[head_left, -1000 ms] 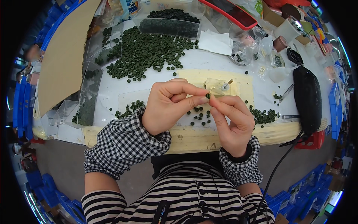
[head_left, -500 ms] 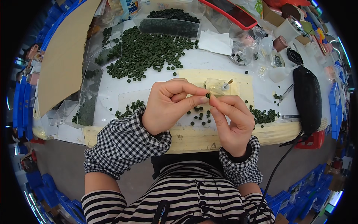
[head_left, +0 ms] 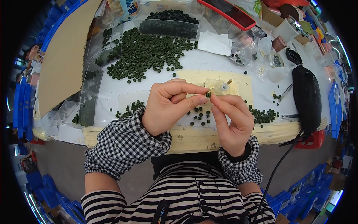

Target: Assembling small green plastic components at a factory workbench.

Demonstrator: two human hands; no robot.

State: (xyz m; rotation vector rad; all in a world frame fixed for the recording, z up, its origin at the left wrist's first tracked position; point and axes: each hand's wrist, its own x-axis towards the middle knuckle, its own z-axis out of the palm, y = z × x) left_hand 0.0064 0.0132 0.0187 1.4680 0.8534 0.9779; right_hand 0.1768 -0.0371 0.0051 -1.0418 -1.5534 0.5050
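Note:
A small dark green round piece [head_left: 208,95] sits between my two hands, above the table's middle. My left hand [head_left: 169,102] pinches it between thumb and forefinger. From the other side, my right hand [head_left: 234,117] touches it with closed fingertips; whether those fingertips grip the piece itself or something tiny on it cannot be made out. Just beyond the hands stands a small clear bottle [head_left: 216,86] with a stick poking from its neck. Several loose green round pieces [head_left: 200,115] lie on the table below my fingers.
A wide heap of green pieces [head_left: 145,52] covers the far left, beside clear trays [head_left: 89,93] and a cardboard sheet [head_left: 61,56]. Farther back are a clear bin [head_left: 169,28] and a red-cased phone [head_left: 229,14]. Tweezers [head_left: 286,92] and a black pouch [head_left: 307,99] lie right.
The piece has turned slightly between my fingers, and the right fingertips have shifted a little. Otherwise both hands keep their place.

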